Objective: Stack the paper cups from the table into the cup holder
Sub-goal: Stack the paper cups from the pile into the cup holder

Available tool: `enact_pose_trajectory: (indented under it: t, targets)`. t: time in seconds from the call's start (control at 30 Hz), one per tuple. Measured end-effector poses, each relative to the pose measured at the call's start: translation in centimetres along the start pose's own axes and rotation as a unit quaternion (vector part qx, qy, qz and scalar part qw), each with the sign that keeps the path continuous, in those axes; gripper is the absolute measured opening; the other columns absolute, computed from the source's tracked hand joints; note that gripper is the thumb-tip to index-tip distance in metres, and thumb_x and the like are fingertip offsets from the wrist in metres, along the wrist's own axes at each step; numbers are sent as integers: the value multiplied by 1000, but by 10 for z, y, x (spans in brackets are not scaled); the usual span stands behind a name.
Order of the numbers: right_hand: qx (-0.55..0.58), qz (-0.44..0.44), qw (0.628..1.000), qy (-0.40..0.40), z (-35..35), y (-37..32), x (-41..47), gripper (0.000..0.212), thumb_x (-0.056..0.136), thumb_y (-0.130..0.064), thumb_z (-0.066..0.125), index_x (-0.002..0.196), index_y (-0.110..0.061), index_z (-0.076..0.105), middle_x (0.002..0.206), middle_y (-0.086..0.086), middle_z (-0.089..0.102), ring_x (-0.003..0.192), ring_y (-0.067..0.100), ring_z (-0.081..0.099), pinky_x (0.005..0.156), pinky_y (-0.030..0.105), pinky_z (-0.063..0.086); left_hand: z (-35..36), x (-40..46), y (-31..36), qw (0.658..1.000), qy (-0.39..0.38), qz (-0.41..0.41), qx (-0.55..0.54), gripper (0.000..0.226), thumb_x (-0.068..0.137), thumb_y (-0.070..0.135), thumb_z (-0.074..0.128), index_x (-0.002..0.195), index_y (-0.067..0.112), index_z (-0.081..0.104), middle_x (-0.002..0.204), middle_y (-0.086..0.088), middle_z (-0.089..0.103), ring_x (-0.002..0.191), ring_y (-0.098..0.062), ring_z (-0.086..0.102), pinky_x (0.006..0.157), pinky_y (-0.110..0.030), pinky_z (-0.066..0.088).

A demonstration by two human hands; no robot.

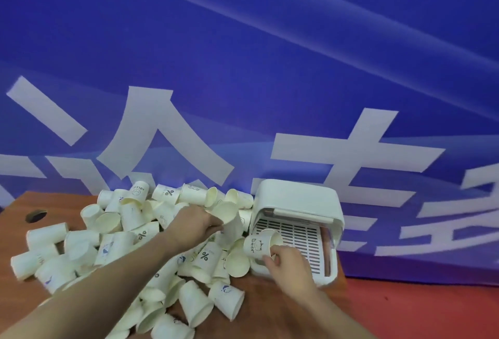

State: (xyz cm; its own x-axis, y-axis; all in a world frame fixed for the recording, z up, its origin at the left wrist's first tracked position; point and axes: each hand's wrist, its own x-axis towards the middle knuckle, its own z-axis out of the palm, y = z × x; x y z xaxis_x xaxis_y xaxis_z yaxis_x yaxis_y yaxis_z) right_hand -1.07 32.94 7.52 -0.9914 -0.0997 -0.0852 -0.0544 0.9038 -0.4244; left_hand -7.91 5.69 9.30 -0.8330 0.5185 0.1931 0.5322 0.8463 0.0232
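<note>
My left hand point(198, 221) reaches across the heap and grips a plain cream paper cup point(228, 218) by its rim, fingers curled over the edge, the cup lifted just left of the white plastic cup holder point(294, 203). My right hand point(287, 263) holds a second cream paper cup printed "Bear" point(260, 244) between thumb and curled fingers; it lies tilted on its side, its open mouth facing the holder, resting at the near left corner of the holder's slotted white tray point(302, 241).

The holder is a boxy white housing with a rounded hood, its slotted tray drawn out toward me. It stands at the right end of the reddish-brown wooden table point(270, 317), up against the blue banner with large white characters point(243, 68) behind it.

Left of the holder spreads a loose pile of cream paper cups point(121, 244), tumbled on their sides and upside down, some marked with a percent sign or small blue drawings. The pile touches the holder's left side and runs far out to the table's left edge. Beyond the pile, far left of the holder, a dark round hole point(36, 215) shows in the tabletop.
</note>
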Motion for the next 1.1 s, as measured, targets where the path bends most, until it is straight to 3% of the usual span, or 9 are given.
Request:
enact_pose_trajectory:
  t: [0.2, 0.3, 0.37, 0.57, 0.77, 0.9, 1.1]
  targets:
    - [16, 74, 996, 41, -19, 59, -19, 39, 94, -40, 51, 65, -19, 35, 56, -3, 45, 55, 11, 43, 51, 21, 31, 20, 33, 68, 998, 2, 64, 27, 34, 90, 47, 41, 67, 30, 59, 49, 9, 57, 41, -10, 53, 44, -18, 23]
    - [6, 97, 993, 63, -28, 87, -24, 39, 95, -40, 50, 65, -19, 35, 58, -3, 46, 54, 13, 43, 54, 27, 37, 33, 48, 91, 997, -28, 63, 28, 34, 99, 45, 37, 90, 29, 65, 71, 1, 69, 62, -24, 64, 55, -26, 39]
    - [-1, 108, 992, 66, -32, 102, -26, 38, 94, -40, 51, 66, -18, 37, 58, -3, 47, 57, 15, 47, 58, 33, 43, 38, 56, 102, 996, -69, 46, 43, 31, 102, 41, 36, 102, 27, 64, 83, -4, 71, 74, -30, 65, 62, -31, 39]
    - [-6, 119, 992, 51, -32, 130, -27, 38, 94, -41, 52, 67, -18, 39, 66, -2, 55, 64, 16, 53, 60, 33, 43, 59, 73, 115, 980, -172, 41, 96, 17, 99, 25, 46, 101, 20, 62, 88, -8, 70, 77, -33, 64, 71, -36, 47]
    - [-19, 93, 995, 38, -30, 138, -10, 36, 94, -40, 52, 68, -19, 39, 69, -5, 54, 65, 15, 50, 60, 32, 42, 75, 83, 116, 972, -210, 45, 91, 33, 101, 32, 37, 100, 14, 65, 97, -12, 70, 86, -35, 64, 72, -35, 43]
    - [-37, 65, 997, 23, -27, 133, 2, 33, 95, -40, 50, 71, -21, 40, 72, -9, 49, 67, 14, 45, 60, 31, 38, 76, 86, 113, 971, -221, 41, 80, 36, 101, 38, 38, 109, 16, 66, 102, -10, 70, 93, -32, 64, 80, -35, 45]
    - [-42, 15, 999, 14, -23, 121, 7, 30, 96, -40, 48, 73, -23, 40, 72, -8, 44, 67, 13, 44, 59, 29, 32, 72, 79, 104, 972, -220, 40, 75, 39, 101, 44, 38, 118, 19, 61, 101, -6, 70, 94, -27, 64, 69, -33, 35]
